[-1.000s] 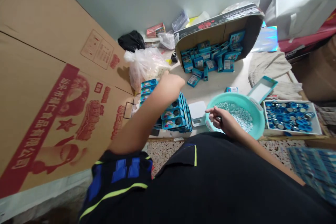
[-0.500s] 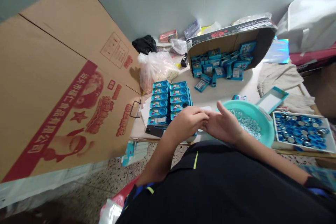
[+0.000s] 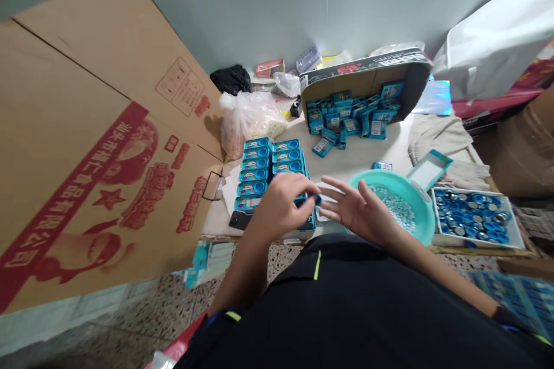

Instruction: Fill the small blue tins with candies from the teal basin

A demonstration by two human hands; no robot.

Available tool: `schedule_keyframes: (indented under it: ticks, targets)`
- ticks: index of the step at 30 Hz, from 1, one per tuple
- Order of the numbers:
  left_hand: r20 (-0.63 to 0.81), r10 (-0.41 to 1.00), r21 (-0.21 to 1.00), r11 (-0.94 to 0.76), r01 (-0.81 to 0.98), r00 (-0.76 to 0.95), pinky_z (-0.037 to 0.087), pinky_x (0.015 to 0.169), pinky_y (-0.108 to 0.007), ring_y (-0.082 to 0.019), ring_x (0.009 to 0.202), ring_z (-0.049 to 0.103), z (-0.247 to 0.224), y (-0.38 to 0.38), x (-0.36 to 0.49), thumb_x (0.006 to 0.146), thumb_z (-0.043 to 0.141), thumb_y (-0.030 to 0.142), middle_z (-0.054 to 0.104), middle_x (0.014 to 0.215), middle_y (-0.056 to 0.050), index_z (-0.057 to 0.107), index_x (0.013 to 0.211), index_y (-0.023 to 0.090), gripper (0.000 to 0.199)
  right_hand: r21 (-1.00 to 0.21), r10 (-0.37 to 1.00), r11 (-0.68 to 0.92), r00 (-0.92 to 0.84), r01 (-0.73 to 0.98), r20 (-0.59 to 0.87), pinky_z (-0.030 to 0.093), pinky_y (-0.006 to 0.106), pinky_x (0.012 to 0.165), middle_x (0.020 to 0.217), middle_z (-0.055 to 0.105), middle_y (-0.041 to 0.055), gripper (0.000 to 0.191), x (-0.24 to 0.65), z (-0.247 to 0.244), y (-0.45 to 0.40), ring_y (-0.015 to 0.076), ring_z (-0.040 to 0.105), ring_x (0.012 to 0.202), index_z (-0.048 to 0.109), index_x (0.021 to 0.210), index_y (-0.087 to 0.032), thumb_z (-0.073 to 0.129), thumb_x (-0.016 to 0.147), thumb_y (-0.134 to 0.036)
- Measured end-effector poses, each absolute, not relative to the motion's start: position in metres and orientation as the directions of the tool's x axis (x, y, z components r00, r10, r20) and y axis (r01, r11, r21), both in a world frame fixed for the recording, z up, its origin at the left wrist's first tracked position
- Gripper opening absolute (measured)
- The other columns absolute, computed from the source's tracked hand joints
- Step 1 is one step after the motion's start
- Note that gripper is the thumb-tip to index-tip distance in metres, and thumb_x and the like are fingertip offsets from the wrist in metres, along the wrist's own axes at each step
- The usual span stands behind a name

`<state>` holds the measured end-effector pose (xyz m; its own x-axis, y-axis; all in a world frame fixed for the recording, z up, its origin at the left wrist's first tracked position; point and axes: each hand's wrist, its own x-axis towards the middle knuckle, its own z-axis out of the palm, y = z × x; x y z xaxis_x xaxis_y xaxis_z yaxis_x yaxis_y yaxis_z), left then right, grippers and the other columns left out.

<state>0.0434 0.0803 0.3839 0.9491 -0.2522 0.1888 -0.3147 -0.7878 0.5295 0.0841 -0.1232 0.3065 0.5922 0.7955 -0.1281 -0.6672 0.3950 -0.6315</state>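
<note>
My left hand (image 3: 285, 202) pinches a small dark blue round piece (image 3: 317, 199), seen partly edge-on between thumb and fingers. It looks like the blue round caps (image 3: 471, 216) in the white box at the right. Close beside it, my right hand (image 3: 366, 210) is open, palm turned up, fingers spread toward the piece. Two rows of blue small boxes (image 3: 254, 175) with round openings stand behind and left of my left hand, which hides some of them. Behind my right forearm is a turquoise basin (image 3: 426, 225) with many small pale pellets (image 3: 400, 210).
A tall cardboard carton (image 3: 99, 144) rises at the left. An open carton on its side (image 3: 415, 69) at the back spills blue boxes (image 3: 346, 115). A clear plastic bag (image 3: 249, 121), an open tray (image 3: 430, 170) and grey cloth (image 3: 441, 138) lie around the table.
My hands have drawn slightly apart; the blue round piece now shows in my left fingers. My right fingers have spread. The whole view has shifted a little.
</note>
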Motion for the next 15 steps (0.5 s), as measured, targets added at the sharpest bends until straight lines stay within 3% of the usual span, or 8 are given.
schedule_keyframes:
  ticks: [2, 4, 7, 9, 11, 13, 15]
  targets:
    - [0.228, -0.118, 0.524, -0.822, -0.224, 0.966, 0.048, 0.089, -0.036, -0.018, 0.089, 0.065, 0.384, 0.095, 0.058, 0.088, 0.056, 0.019, 0.072, 0.092, -0.002, 0.071, 0.1, 0.021, 0.019, -0.726, 0.674, 0.405, 0.718, -0.556, -0.174, 0.048, 0.048, 0.107, 0.143, 0.062, 0.0111, 0.064, 0.091, 0.299, -0.132, 0.0286, 0.062, 0.126, 0.056, 0.134, -0.029, 0.049, 0.09, -0.075]
    - [0.152, -0.065, 0.51, -0.85, -0.135, 0.986, 0.049, 0.086, -0.036, -0.018, 0.088, 0.065, 0.382, 0.111, 0.074, 0.088, 0.058, 0.022, 0.073, 0.095, -0.003, 0.073, 0.1, 0.021, 0.019, -0.846, 0.512, 0.315, 0.828, -0.43, -0.23, 0.048, 0.049, 0.106, 0.14, 0.063, 0.0139, 0.06, 0.1, 0.285, -0.149, 0.0295, 0.063, 0.125, 0.055, 0.133, -0.027, 0.048, 0.093, -0.071]
    - [-0.027, -0.114, 0.43, -0.898, -0.092, 0.993, 0.049, 0.084, -0.036, -0.02, 0.089, 0.065, 0.378, 0.126, 0.095, 0.087, 0.059, 0.027, 0.074, 0.096, -0.004, 0.075, 0.091, 0.021, 0.017, -0.981, 0.252, -0.067, 0.948, -0.183, -0.194, 0.049, 0.05, 0.105, 0.146, 0.058, 0.0164, 0.056, 0.109, 0.259, -0.193, 0.0306, 0.062, 0.125, 0.055, 0.135, -0.023, 0.045, 0.097, -0.063]
    - [-0.125, -0.144, 0.352, -0.932, -0.092, 0.982, 0.048, 0.082, -0.036, -0.021, 0.089, 0.065, 0.377, 0.129, 0.105, 0.085, 0.061, 0.031, 0.074, 0.094, -0.004, 0.074, 0.091, 0.021, 0.017, -0.903, 0.145, -0.43, 0.985, -0.02, -0.091, 0.046, 0.052, 0.108, 0.147, 0.055, 0.0182, 0.058, 0.113, 0.242, -0.227, 0.0326, 0.058, 0.13, 0.055, 0.139, -0.021, 0.046, 0.097, -0.06]
    - [-0.202, -0.159, 0.289, -0.952, -0.096, 0.966, 0.047, 0.079, -0.035, -0.021, 0.087, 0.065, 0.38, 0.128, 0.112, 0.083, 0.063, 0.035, 0.074, 0.094, -0.005, 0.071, 0.093, 0.021, 0.019, -0.71, 0.054, -0.704, 0.998, 0.02, -0.025, 0.042, 0.053, 0.113, 0.147, 0.055, 0.0202, 0.059, 0.117, 0.23, -0.259, 0.0348, 0.053, 0.136, 0.055, 0.14, -0.017, 0.045, 0.098, -0.056]
    - [-0.261, -0.164, 0.235, -0.967, -0.102, 0.951, 0.046, 0.076, -0.033, -0.021, 0.085, 0.066, 0.387, 0.123, 0.118, 0.081, 0.063, 0.038, 0.074, 0.097, -0.005, 0.069, 0.1, 0.022, 0.025, -0.519, -0.04, -0.851, 0.994, -0.085, -0.097, 0.042, 0.051, 0.112, 0.145, 0.055, 0.0235, 0.058, 0.118, 0.225, -0.282, 0.0357, 0.051, 0.138, 0.055, 0.14, -0.011, 0.038, 0.1, -0.051]
    - [-0.332, -0.148, 0.152, -0.983, -0.102, 0.931, 0.045, 0.073, -0.032, -0.022, 0.085, 0.066, 0.396, 0.12, 0.126, 0.081, 0.061, 0.042, 0.073, 0.099, -0.005, 0.068, 0.107, 0.023, 0.033, -0.376, -0.118, -0.899, 0.952, -0.223, -0.282, 0.045, 0.048, 0.107, 0.14, 0.058, 0.0269, 0.057, 0.118, 0.223, -0.296, 0.0353, 0.055, 0.132, 0.055, 0.139, -0.006, 0.03, 0.104, -0.044]
